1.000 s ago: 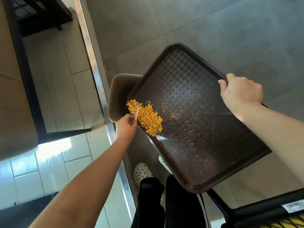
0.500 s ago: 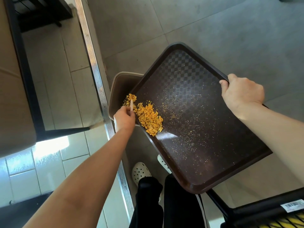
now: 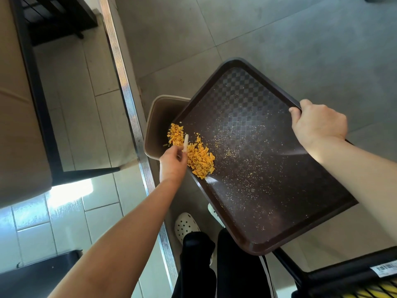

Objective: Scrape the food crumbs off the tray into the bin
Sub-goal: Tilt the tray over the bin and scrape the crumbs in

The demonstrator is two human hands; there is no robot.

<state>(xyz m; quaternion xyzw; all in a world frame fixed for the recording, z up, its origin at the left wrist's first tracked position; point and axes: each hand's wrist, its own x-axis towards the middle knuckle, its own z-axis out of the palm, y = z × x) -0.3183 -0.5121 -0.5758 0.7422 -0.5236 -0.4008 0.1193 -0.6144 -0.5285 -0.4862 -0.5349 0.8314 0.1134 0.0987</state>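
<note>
Two hands busy: right hand (image 3: 319,125) clenched tray (image 3: 257,168) rim, tilted over bin (image 3: 154,117); left hand (image 3: 173,163) pinched pale stick (image 3: 185,143) amid orange crumbs (image 3: 198,159) at low edge. Best: short pushes binward, steeper tilt for fine dust.

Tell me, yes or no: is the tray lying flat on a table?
No, the right hand holds the tray tilted in the air over the bin.
</note>
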